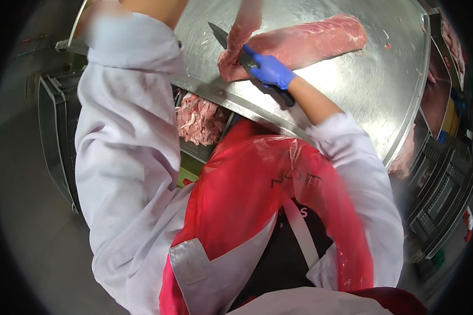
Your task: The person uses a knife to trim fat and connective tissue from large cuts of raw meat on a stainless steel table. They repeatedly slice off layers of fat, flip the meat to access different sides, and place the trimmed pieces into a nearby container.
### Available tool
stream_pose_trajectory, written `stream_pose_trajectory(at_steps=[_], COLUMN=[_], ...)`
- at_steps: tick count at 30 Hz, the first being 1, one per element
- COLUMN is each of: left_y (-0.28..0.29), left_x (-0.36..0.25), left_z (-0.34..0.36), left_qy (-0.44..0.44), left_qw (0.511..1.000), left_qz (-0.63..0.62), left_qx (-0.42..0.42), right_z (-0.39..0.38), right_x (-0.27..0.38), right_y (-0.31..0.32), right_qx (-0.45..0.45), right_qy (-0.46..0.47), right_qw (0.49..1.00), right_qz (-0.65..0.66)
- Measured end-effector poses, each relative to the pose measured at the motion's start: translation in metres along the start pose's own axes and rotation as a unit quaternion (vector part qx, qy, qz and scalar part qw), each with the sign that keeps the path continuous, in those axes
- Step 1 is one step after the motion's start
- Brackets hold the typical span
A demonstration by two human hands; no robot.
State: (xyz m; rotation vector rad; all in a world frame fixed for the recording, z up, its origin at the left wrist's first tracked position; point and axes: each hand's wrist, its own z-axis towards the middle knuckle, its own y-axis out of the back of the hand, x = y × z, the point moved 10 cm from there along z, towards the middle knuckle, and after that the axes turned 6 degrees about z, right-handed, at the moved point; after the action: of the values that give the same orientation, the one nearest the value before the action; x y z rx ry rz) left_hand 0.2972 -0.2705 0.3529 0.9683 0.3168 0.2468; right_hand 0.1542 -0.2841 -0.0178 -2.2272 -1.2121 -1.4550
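Currently | meat slab (pixel 312 42) is lying on steel table (pixel 357 94), open room stretching to right edge (pixel 424 73) | crate (pixel 196 151) is holding trimmings (pixel 198 119) | right hand (pixel 270 72) is gripping knife (pixel 219 35) | left hand unseen, can't tell

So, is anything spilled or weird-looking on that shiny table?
Nothing big stands out. But a few tiny pinkish meat scraps lie loose on the shiny grey metal table, past the right end of the long pink slab of meat; they look odd because they sit apart from it.
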Motion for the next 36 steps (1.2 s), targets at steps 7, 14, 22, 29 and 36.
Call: stream_pose_trajectory(at_steps=[7, 14, 22, 29, 36], left_y=[0.188, 0.302, 0.02, -0.202, -0.258], left_x=[0.018, -0.048, -0.088, -0.051, -0.032], left_z=[-0.167, -0.496, -0.562, -0.267, -0.219], left_qy=[0.267, 0.673, 0.592, 0.383, 0.447], left_qw=[0.956, 0.715, 0.717, 0.897, 0.828], left_qz=[0.104, 0.18, 0.271, 0.116, 0.092], left_qx=[-0.066, 0.055, 0.249, 0.188, 0.325], right_z=[-0.069, -0.048, -0.081, -0.07, -0.095], right_x=[0.01, 0.038, -0.088, -0.13, -0.206], right_y=[-0.078, 0.012, 0.351, 0.385, 0.372], right_qx=[-0.002, -0.035, -0.44, -0.487, -0.481], right_qy=[0.297, 0.16, 0.278, 0.054, 0.111], right_qw=[0.947, 0.983, 0.826, 0.864, 0.805], right_qz=[-0.118, 0.082, -0.216, 0.116, 0.329])
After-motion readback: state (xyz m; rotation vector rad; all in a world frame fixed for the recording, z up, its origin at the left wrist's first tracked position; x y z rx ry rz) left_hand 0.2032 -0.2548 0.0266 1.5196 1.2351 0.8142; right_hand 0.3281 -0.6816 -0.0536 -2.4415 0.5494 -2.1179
